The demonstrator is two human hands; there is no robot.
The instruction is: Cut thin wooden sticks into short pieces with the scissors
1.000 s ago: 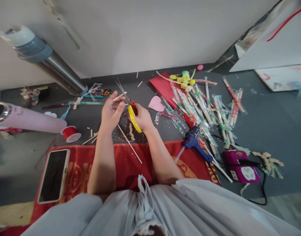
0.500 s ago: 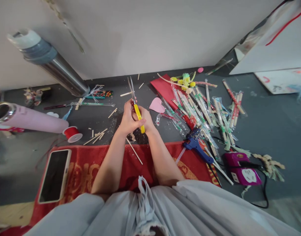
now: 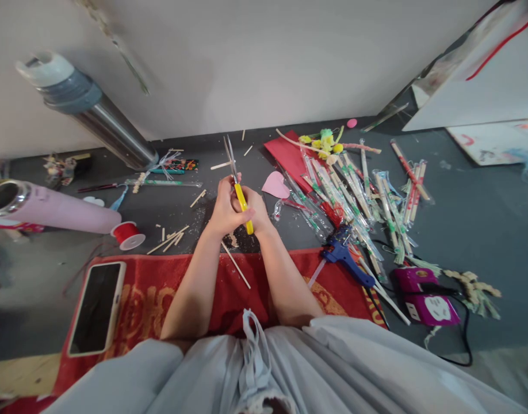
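Note:
Both of my hands are closed together round a pair of scissors [image 3: 241,199] at the middle of the desk. The scissors have yellow handles, and their metal blades stand up and away from me, slightly parted. My left hand [image 3: 223,210] wraps the handles from the left, its thumb lying across them. From the right, my right hand [image 3: 257,211] grips the handles, and its fingers are partly hidden. A short wooden stick [image 3: 221,165] shows just left of the blades. Below my hands, a longer thin stick [image 3: 236,265] lies partly on the red towel [image 3: 152,287].
To the right are a pink paper heart [image 3: 275,185], wrapped chopsticks [image 3: 350,184], a blue glue gun [image 3: 347,261] and a purple power socket [image 3: 423,287]. To the left are a red spool [image 3: 126,236], a phone [image 3: 96,307], a pink bottle [image 3: 69,210] and a steel flask [image 3: 117,132].
My hands and the scissors keep almost the same place and grip. The view has shifted very slightly; nothing on the desk has visibly moved.

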